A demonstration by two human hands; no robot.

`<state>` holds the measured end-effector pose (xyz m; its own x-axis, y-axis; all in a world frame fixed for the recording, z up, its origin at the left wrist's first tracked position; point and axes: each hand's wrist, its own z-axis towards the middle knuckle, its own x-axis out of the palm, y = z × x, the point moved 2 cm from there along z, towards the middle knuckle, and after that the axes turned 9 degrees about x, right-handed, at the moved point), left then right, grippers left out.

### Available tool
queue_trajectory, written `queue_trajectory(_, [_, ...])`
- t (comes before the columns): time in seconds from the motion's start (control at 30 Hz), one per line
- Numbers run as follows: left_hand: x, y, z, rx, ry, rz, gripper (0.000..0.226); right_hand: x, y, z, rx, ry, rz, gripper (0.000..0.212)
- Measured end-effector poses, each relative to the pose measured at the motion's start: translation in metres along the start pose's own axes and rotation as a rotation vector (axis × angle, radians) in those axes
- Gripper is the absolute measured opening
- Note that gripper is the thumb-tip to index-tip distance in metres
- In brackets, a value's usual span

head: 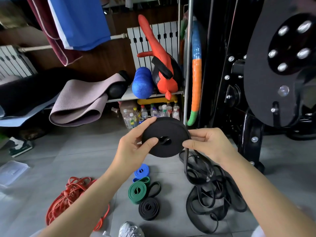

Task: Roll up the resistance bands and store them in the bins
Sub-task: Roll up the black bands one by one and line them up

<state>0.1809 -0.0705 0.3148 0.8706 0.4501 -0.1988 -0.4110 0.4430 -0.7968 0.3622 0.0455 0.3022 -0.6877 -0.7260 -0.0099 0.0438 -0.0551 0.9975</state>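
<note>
Head view. The black coil (167, 129), a resistance band wound into a flat disc, is held in the air above the floor, its broad face turned toward the camera and its winding axis pointing at the viewer through the small central opening. The left hand (133, 146) grips the coil from 9 o'clock: the thumb (150, 141) lies flat on the face just beside the opening, and the fingers curl over the rim at about 11 o'clock. The right hand (206, 144) pinches the band where it leaves the rim at 3 o'clock. From that pinch the unwound tail (186, 161) hangs straight down toward 6 o'clock and joins a loose pile of black bands (213, 190) on the floor. At 6 o'clock below the coil lie three finished rolls in a row: blue (142, 171), green (137, 191) and a small black roll (148, 208). A tangle of red bands (68, 194) lies at 8 o'clock.
</note>
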Motion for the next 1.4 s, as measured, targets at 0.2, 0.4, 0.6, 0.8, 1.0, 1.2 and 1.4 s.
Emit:
queue_trajectory(0.2, [0.0, 0.006, -0.008, -0.095, 0.161, 0.064, 0.054, 0.0, -0.001, -0.001, 0.031, -0.062, -0.088, 0.03])
queue_trajectory(0.4, [-0.012, -0.022, 0.011, 0.277, 0.546, 0.795, 0.069, 0.012, 0.0, 0.0, 0.046, 0.01, -0.27, 0.033])
queue_trajectory(0.6, [0.003, -0.022, 0.013, 0.292, 0.694, 0.704, 0.06, 0.012, 0.007, -0.002, -0.013, 0.005, -0.291, 0.038])
queue_trajectory(0.8, [-0.005, -0.016, 0.012, 0.223, 0.414, 0.504, 0.056, 0.001, 0.005, -0.001, 0.051, 0.043, -0.139, 0.035])
queue_trajectory(1.0, [0.001, -0.018, 0.009, 0.064, 0.106, 0.135, 0.063, 0.007, -0.005, -0.002, 0.02, 0.002, 0.0, 0.032])
queue_trajectory(1.2, [0.001, -0.022, 0.009, -0.108, 0.029, -0.065, 0.035, 0.003, -0.007, -0.002, 0.011, -0.046, 0.109, 0.031])
queue_trajectory(1.4, [-0.007, -0.022, 0.017, -0.217, 0.098, -0.029, 0.019, 0.001, -0.002, -0.005, 0.03, -0.015, 0.003, 0.03])
